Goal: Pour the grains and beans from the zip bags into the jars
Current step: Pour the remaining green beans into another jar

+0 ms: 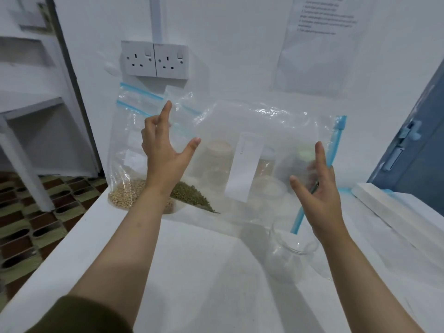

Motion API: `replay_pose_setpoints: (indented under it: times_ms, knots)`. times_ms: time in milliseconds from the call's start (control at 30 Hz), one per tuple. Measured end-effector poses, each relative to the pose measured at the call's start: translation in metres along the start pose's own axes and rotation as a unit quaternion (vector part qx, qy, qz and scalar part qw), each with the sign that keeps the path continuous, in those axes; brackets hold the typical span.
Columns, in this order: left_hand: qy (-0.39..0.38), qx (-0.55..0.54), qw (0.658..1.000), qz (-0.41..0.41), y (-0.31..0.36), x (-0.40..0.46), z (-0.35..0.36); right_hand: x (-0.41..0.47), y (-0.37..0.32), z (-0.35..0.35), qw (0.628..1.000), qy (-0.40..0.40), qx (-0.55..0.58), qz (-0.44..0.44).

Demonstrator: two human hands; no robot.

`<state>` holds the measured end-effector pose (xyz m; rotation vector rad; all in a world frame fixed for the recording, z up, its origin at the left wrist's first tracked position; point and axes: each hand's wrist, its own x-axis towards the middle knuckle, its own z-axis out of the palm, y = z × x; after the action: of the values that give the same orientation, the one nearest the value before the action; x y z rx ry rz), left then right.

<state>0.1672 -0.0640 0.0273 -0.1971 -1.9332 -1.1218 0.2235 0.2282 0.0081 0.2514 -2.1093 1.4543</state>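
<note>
White desk [197, 272] carries everything; using the empty glass jar [292, 251] as landmark. It stands open-mouthed near the front right of the desk, nothing visible inside.

Biggest item: clear zip bag [259, 145], up in the air above and behind the jar, turned sideways. Its blue zip strip [319, 179] runs down the right edge, lower end coming down close to the jar mouth. Long axis of the bag runs roughly left-right, opening toward the right. Looks empty or nearly so; white label in the middle, can't read it.

Left of the jar, against the wall: two more zip bags leaning upright, soybean bag [125, 164] furthest left with pale beans pooled at the bottom, mung bean bag [192, 195] between it and the jar. Both still hold contents.

Behind the jar, seen through the held bag: at least two filled jars [218, 155], blurry, contents look pale. Count uncertain.

Hands: left hand [165, 152] is well left of and above the jar, fingers spread and straight against the bag's left side, not clearly gripping. Right hand [317, 186] is directly above the jar, fingers loosely extended along the zip edge; whether it pinches the plastic I can't tell.

Judgement: this bag seems done, soybean and mung bags remain. Right hand is nearer the jar, left hand nearer the remaining bags, so left should fetch the next bag.
</note>
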Motion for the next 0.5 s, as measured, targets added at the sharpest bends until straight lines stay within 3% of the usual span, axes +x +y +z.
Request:
replay_pose_setpoints:
  times_ms: [500]
  knots:
    - [-0.002, 0.052, 0.997, 0.054, 0.031, 0.013, -0.003, -0.011, 0.012, -0.005, 0.998, 0.021, 0.063, 0.010]
